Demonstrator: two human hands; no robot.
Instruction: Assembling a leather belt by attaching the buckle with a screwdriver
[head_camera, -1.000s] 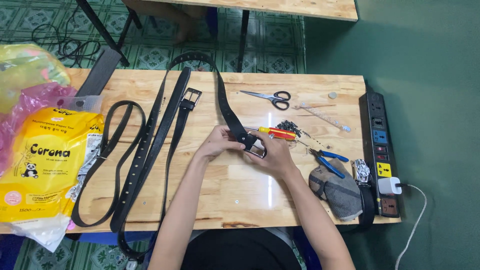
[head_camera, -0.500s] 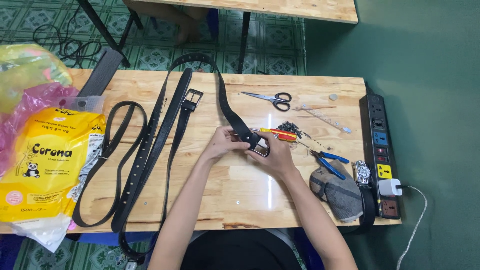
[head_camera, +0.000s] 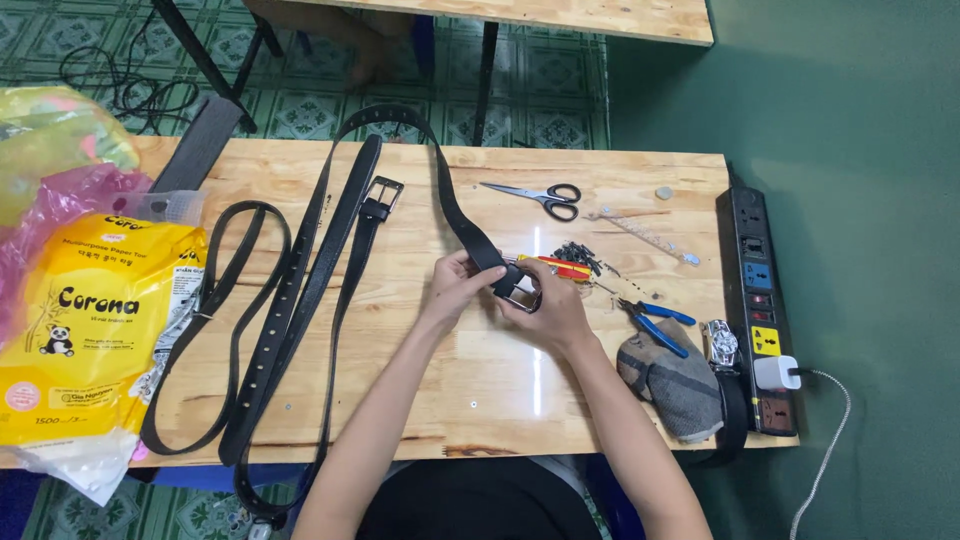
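Note:
My left hand (head_camera: 455, 285) and my right hand (head_camera: 548, 310) meet at the middle of the wooden table (head_camera: 480, 400). Both grip the end of a black belt (head_camera: 455, 210) with its silver buckle (head_camera: 520, 288) between the fingers. The strap runs up from my hands, loops over the table's far edge and comes back down the left side. A second black belt with a metal buckle (head_camera: 380, 192) lies stretched out left of my hands.
Scissors (head_camera: 540, 196), a red-yellow screwdriver (head_camera: 560, 266), small dark screws (head_camera: 578, 256), blue pliers (head_camera: 655, 318) and a grey glove (head_camera: 672, 378) lie to the right. A black power strip (head_camera: 755, 290) lines the right edge. Yellow and pink bags (head_camera: 80, 330) sit left.
Both hands stay on the buckle end with only small finger shifts; the belt end has turned slightly. Nothing else on the table has moved.

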